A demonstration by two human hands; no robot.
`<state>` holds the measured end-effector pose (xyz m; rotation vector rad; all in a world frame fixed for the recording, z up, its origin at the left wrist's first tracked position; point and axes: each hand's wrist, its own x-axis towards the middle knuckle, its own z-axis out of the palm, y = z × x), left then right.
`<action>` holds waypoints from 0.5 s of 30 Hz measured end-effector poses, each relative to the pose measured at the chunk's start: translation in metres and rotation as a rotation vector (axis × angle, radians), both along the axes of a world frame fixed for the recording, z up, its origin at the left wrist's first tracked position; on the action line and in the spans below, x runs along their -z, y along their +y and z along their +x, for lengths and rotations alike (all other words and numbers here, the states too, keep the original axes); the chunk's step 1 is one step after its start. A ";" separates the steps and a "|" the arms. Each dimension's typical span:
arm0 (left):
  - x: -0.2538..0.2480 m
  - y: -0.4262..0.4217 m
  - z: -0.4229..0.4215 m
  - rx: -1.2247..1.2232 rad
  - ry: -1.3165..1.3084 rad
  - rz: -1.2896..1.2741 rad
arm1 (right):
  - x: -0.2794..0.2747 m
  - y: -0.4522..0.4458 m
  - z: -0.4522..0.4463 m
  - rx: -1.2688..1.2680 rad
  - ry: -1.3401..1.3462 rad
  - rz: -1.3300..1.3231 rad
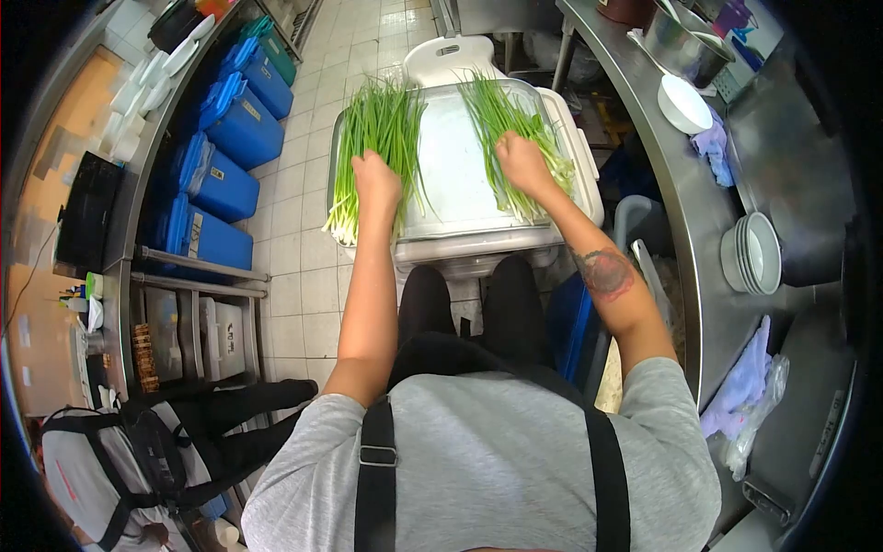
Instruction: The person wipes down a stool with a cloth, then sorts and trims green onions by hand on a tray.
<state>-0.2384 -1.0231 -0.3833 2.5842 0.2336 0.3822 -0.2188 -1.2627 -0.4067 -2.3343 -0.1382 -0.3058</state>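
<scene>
Two piles of green onions lie on a metal tray [446, 175], white ends toward me. Over the left pile [372, 115], my left hand [377, 182] is closed, its fingers curled down into the stalks. My right hand [524, 164] is closed at the green onions of the right pile [487, 110], with the wrist bent inward. Both hands hide their own fingertips, so how many stalks each holds cannot be made out. Between the piles the tray's bare metal shows wet and shiny. The tray rests on a pale plastic tub [478, 248].
A white stool or chair [451, 60] stands behind the tray. Blue lidded bins [241, 120] line the left shelf. On the right steel counter [662, 147] are a white bowl [685, 104], stacked bowls [752, 253] and purple cloths [740, 377]. Another person [120, 460] is at lower left.
</scene>
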 end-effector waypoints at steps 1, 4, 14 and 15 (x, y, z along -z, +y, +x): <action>0.004 0.000 0.000 -0.008 0.024 0.013 | -0.004 0.000 -0.008 -0.052 0.051 -0.194; 0.004 -0.009 -0.012 -0.009 0.019 0.114 | -0.002 0.013 -0.028 -0.116 0.088 -0.521; 0.010 -0.027 -0.033 0.166 -0.193 0.008 | 0.004 0.012 -0.015 -0.008 0.178 -0.362; 0.013 -0.029 -0.034 0.228 -0.193 -0.066 | -0.006 0.012 -0.017 -0.068 0.220 -0.238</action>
